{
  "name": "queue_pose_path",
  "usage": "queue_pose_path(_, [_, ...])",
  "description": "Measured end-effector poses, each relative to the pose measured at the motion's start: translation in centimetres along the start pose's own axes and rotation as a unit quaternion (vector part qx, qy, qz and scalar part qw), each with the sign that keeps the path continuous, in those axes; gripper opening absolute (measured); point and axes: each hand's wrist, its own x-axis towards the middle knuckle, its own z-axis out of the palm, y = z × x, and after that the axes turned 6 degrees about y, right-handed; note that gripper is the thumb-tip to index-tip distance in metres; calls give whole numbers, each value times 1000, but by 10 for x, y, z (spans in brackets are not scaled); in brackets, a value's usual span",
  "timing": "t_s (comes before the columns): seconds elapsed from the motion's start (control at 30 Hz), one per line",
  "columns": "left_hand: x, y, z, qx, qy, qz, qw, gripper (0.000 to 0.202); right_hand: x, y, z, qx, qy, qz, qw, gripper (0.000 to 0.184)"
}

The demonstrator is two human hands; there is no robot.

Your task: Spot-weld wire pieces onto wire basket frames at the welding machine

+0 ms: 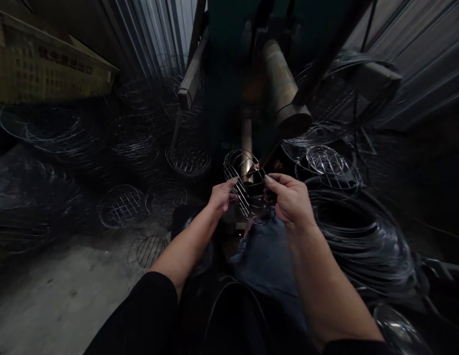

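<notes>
Wire basket (pixel 241 195), probably light and springy, is best held by its edge, pinched mid-frame in nearly closed left hand (pixel 222 195) and right hand (pixel 293 198).

Silvery wire rack (pixel 243 195) (barred, round-rimmed), tilted

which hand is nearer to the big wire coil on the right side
Right. The right hand is just left of the wire coil in the view; the left hand is farther off, on the far side of the wire basket.
</notes>
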Motion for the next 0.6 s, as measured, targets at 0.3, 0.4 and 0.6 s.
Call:
queue_pose_path(0.3, [-24, -12, -15, 114, 76, 272, 953, 46, -14, 9, -33, -29, -6, -7, 1000, 34])
queue_pose_path(0.4, [-46, -1, -13, 158, 53, 438, 883, 39, -28, 27, -56, 5, -7, -2, 1000, 31])
queue_pose_path(0.6, [-51, 9, -9, 182, 12, 458, 870, 28, -41, 53, -58, 65, 38, -18, 997, 28])
